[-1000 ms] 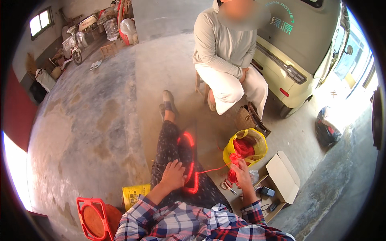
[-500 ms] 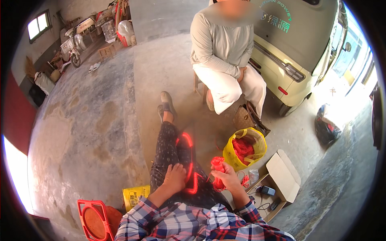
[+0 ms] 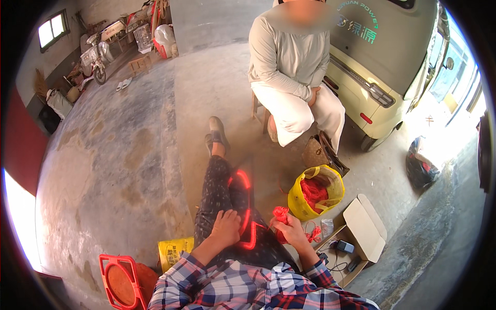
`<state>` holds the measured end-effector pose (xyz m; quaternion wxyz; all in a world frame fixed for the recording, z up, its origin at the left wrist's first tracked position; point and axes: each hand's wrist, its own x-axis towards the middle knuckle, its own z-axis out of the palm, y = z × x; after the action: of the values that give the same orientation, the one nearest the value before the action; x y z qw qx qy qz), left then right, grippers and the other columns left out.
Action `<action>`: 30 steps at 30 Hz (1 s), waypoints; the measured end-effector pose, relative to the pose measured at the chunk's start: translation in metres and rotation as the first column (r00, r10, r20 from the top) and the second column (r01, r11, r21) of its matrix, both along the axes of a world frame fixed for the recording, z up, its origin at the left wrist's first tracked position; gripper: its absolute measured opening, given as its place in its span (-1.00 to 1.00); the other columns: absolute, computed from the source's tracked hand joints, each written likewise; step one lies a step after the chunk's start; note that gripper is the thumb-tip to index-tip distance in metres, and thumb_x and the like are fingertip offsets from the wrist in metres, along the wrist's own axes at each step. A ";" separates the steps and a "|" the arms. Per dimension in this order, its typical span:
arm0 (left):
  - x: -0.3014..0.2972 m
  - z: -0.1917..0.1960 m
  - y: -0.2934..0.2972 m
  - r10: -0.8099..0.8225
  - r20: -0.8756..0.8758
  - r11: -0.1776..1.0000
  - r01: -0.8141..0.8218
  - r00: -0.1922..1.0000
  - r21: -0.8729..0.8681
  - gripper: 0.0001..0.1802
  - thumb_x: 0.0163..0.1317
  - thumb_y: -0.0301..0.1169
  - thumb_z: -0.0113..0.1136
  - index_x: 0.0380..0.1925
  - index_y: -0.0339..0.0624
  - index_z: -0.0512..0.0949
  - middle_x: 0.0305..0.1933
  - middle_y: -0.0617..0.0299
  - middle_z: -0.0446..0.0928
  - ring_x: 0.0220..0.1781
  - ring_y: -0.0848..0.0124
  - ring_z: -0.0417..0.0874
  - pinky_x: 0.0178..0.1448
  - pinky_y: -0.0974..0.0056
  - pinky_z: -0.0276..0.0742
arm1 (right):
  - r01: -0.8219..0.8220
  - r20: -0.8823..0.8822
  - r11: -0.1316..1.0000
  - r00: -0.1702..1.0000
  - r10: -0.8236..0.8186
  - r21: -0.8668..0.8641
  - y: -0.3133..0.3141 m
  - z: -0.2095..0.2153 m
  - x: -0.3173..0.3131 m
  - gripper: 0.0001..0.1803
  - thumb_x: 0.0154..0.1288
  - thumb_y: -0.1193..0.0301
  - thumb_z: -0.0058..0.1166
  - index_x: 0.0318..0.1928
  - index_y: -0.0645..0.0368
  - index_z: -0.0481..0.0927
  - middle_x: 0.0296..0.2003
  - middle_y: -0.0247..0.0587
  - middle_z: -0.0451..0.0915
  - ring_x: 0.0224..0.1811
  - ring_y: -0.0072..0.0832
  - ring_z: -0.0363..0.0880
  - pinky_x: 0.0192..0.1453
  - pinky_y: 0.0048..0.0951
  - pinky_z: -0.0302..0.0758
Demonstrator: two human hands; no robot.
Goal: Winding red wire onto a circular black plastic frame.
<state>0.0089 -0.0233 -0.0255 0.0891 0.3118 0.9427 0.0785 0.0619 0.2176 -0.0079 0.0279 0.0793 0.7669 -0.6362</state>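
A person's right hand (image 3: 291, 229) grips a red cord bundle (image 3: 280, 212) at 1 o'clock from the lap (image 3: 271, 254), fingers curled around it, apparently keeping it gathered. The left hand (image 3: 226, 228) rests on dark trousers (image 3: 210, 188), fingers loosely together, beside a red coil (image 3: 253, 235) at its 3 o'clock. A yellow bag (image 3: 296, 200) of red strands (image 3: 313, 192) stands at the right hand's 1 o'clock, likely for easy reach.

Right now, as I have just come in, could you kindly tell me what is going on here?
The seated worker's right hand holds a bundle of red cord, while the left hand rests on the dark trousers near a bright red coiled piece. Ahead, a yellow bag holding more red strands sits near an open cardboard box. Another person sits opposite.
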 end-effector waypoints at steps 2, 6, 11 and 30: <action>-0.001 0.002 0.001 0.002 0.013 1.000 -0.001 1.000 -0.015 -0.60 0.17 -0.29 0.03 -0.02 -0.25 0.47 0.25 -0.01 0.33 0.39 0.14 0.21 0.42 -0.08 0.01 | -0.025 0.025 0.993 0.999 0.028 -0.118 0.001 -0.008 -0.002 -0.89 0.26 0.43 0.08 -0.30 0.23 0.53 -0.42 -0.37 0.56 -0.39 -0.64 0.47 -0.26 -0.58 0.39; -0.019 -0.005 -0.009 0.025 0.113 0.958 -0.056 0.993 0.282 -0.57 0.09 -0.37 0.16 -0.01 -0.28 0.47 0.13 -0.01 0.46 0.20 0.04 0.44 0.30 -0.01 0.27 | 0.042 0.131 0.928 0.991 0.007 -0.370 -0.012 0.005 0.002 -0.92 0.28 0.47 0.06 -0.26 0.21 0.51 -0.44 -0.36 0.55 -0.40 -0.63 0.49 -0.27 -0.59 0.41; -0.063 0.032 -0.009 -0.066 0.621 0.082 -0.616 0.781 0.784 -0.31 0.15 -0.38 0.23 0.28 -0.25 0.21 0.08 -0.03 0.48 0.09 0.23 0.54 0.18 0.21 0.43 | -0.048 0.106 0.960 0.991 0.080 -0.275 -0.016 -0.007 0.002 -0.89 0.26 0.49 0.06 -0.21 0.22 0.50 -0.43 -0.36 0.53 -0.39 -0.63 0.49 -0.24 -0.59 0.43; 0.001 0.277 0.036 -0.164 -0.441 0.194 0.467 0.882 0.863 0.06 0.07 -0.70 0.01 0.35 -0.37 -0.57 -0.21 -0.10 0.60 -0.41 0.27 0.59 -0.28 0.29 0.53 | -0.055 -0.096 0.973 0.992 0.078 0.223 0.016 -0.035 0.003 -0.76 0.20 0.48 0.06 -0.11 0.28 0.57 -0.34 -0.38 0.55 -0.30 -0.63 0.49 -0.19 -0.55 0.44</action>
<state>0.0102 0.0128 0.2513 -0.2218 0.4963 0.6183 0.5676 0.0649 0.2332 -0.0426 0.0001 0.0228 0.8352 -0.5495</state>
